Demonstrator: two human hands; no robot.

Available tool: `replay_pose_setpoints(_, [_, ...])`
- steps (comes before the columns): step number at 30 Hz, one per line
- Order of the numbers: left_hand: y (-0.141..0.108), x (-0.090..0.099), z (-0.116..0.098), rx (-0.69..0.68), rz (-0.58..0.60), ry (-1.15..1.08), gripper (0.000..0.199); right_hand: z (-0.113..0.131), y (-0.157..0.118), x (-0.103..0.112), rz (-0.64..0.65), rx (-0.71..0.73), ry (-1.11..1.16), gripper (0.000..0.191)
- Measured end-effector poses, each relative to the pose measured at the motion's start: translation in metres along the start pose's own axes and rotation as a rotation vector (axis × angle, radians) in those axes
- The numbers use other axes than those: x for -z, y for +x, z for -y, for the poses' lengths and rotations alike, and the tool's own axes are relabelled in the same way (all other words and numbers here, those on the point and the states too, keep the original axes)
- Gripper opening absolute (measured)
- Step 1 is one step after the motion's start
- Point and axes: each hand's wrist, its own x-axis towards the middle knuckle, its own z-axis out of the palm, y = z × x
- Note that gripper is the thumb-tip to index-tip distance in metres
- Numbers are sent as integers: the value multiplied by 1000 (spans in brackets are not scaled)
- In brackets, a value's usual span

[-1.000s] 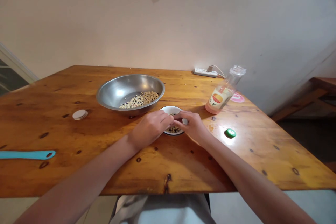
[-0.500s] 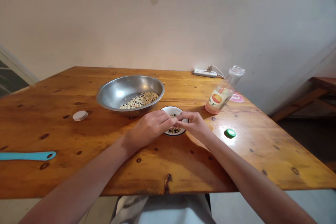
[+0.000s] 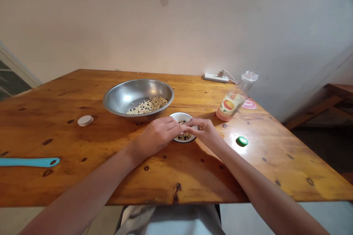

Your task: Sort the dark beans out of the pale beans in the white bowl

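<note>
Both hands are held over the white bowl (image 3: 179, 115), with their fingertips brought together above its middle. The left hand (image 3: 160, 134) is turned palm down, its fingers bent and laid close beside one another. The right hand (image 3: 205, 130) is reached in from the other side, its thumb and forefinger pointed at the left fingertips. Whether anything is pinched by either hand cannot be told, as the fingertips are too small and partly hidden.

The white bowl is set upright on the wooden surface (image 3: 124, 180), and its dark rim is partly covered by the hands. Pale and dark beans (image 3: 183, 137) are seen inside it, below the fingers.

Behind and to the left of it, a wide metal basin (image 3: 120, 95) is placed, with more pale and dark beans gathered along the near right part of its inside. A white lid (image 3: 85, 120) is laid flat to the left of the basin, and a blue handle (image 3: 30, 162) is cut off by the left edge of the view.

To the right of the white bowl, a clear bottle (image 3: 231, 103) with a fruit label is stood; it is shown slanted. A green cap (image 3: 242, 141) is left nearer the front, and a power strip (image 3: 216, 77) is placed near the wall (image 3: 110, 25).
</note>
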Motion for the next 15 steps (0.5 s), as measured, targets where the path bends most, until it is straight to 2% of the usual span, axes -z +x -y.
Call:
replay_pose_setpoints(5, [0, 5, 0, -60, 16, 59, 19, 2, 0, -1, 1, 53, -37, 20])
replay_pose_setpoints(15, [-3, -4, -2, -4, -48, 93, 29, 17, -2, -2, 51, -120, 67, 29])
